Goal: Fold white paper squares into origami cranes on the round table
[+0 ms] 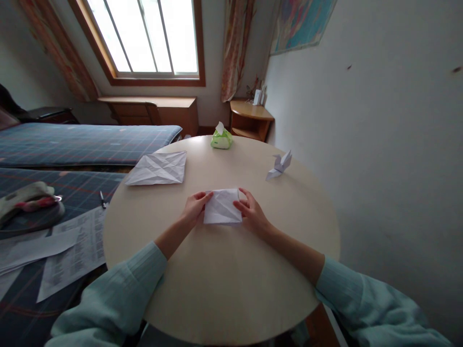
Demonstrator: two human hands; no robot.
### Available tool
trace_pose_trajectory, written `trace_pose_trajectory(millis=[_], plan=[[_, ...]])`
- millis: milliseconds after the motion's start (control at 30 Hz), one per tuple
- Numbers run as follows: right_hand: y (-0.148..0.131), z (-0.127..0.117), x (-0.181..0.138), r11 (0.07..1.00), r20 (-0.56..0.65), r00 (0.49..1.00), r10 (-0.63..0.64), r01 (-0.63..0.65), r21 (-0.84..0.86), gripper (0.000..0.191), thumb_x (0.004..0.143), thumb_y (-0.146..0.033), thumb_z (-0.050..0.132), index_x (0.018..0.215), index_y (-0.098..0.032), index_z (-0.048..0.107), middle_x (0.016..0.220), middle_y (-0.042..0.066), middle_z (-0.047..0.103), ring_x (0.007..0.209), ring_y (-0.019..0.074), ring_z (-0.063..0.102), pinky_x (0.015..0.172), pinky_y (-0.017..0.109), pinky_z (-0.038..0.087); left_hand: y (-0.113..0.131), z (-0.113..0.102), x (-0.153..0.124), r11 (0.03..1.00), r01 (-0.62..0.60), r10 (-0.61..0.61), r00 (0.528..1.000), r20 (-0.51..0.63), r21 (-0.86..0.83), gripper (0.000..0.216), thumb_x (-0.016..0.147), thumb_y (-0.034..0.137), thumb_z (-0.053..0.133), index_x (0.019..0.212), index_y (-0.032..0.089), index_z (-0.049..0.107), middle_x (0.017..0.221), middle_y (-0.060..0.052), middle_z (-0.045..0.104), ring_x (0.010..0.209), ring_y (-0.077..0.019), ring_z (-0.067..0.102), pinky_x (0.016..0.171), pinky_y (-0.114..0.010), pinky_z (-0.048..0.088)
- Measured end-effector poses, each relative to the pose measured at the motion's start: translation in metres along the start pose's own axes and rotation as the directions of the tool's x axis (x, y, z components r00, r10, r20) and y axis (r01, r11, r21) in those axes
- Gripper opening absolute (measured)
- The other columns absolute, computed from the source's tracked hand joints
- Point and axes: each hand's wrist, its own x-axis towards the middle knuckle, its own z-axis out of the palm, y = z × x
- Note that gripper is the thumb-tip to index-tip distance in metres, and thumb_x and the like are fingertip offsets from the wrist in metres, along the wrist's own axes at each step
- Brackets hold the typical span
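Between my hands is a folded sheet of white paper (223,208), roughly square and creased, just above or on the round table (224,274). My left hand (195,206) pinches its left edge, thumb on top. At the right edge, my right hand (251,210) has its thumb on the paper's face and its fingers curled around the side; some fingertips are hidden behind the sheet. A folded paper crane (279,166) stands on the table to the far right. Another creased white sheet (159,168) lies flat at the far left.
A green tissue pack (221,139) sits at the table's far edge. On the left are beds with blue plaid covers (83,144), printed papers (74,250), a pen (103,199) and a bag-like item (32,207). A white wall (390,144) rises on the right.
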Motion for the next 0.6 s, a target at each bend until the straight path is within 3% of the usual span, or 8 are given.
trace_pose_trajectory(millis=[67, 267, 400, 500, 600], plan=[[0.004, -0.001, 0.002, 0.999, 0.037, 0.999, 0.035, -0.034, -0.034, 0.066, 0.057, -0.033, 0.069, 0.115, -0.019, 0.038, 0.080, 0.005, 0.062, 0.062, 0.0160, 0.059, 0.051, 0.026, 0.046, 0.002, 0.001, -0.001, 1.000, -0.006, 0.006, 1.000, -0.002, -0.004, 0.035, 0.042, 0.034, 0.078, 0.064, 0.011, 0.061, 0.057, 0.001, 0.060, 0.050, -0.0070, 0.051, 0.047, -0.018, 0.039], [0.012, -0.003, 0.008, 0.997, 0.026, 0.999, -0.026, 0.028, -0.078, 0.035, 0.055, -0.027, 0.070, 0.085, -0.015, 0.056, 0.078, 0.005, 0.065, 0.065, 0.0159, 0.060, 0.058, 0.028, 0.048, 0.003, 0.002, -0.005, 0.999, 0.050, -0.052, 0.985, 0.162, 0.017, 0.039, 0.045, 0.026, 0.078, 0.078, 0.011, 0.064, 0.072, -0.004, 0.065, 0.064, -0.0122, 0.058, 0.061, -0.023, 0.046], [0.008, -0.004, 0.007, 0.999, 0.037, 0.999, -0.037, 0.038, -0.032, 0.031, 0.056, -0.028, 0.069, 0.081, -0.016, 0.056, 0.075, 0.003, 0.065, 0.064, 0.0155, 0.060, 0.057, 0.028, 0.049, 0.001, 0.000, -0.002, 1.000, 0.013, -0.011, 0.992, 0.126, -0.011, 0.037, 0.046, 0.023, 0.078, 0.077, 0.012, 0.063, 0.075, -0.004, 0.065, 0.065, -0.0114, 0.058, 0.063, -0.022, 0.046], [0.002, -0.008, 0.006, 0.966, -0.080, 0.975, -0.205, 0.189, -0.176, 0.017, 0.061, -0.026, 0.065, 0.074, -0.016, 0.059, 0.069, 0.001, 0.064, 0.063, 0.0159, 0.060, 0.059, 0.029, 0.049, 0.003, 0.000, 0.000, 0.998, -0.006, 0.012, 0.995, 0.102, -0.060, 0.035, 0.051, 0.026, 0.076, 0.079, 0.014, 0.061, 0.083, -0.004, 0.065, 0.071, -0.0111, 0.059, 0.068, -0.022, 0.044], [-0.003, -0.013, 0.003, 0.836, -0.212, 0.850, -0.482, 0.373, -0.402, 0.010, 0.070, -0.023, 0.057, 0.078, -0.018, 0.063, 0.078, 0.002, 0.067, 0.075, 0.0177, 0.062, 0.071, 0.032, 0.049, 0.009, 0.003, -0.002, 0.987, 0.095, -0.077, 0.988, 0.136, -0.127, 0.036, 0.065, 0.044, 0.064, 0.087, 0.015, 0.060, 0.099, -0.008, 0.062, 0.082, -0.0146, 0.059, 0.075, -0.025, 0.044]])
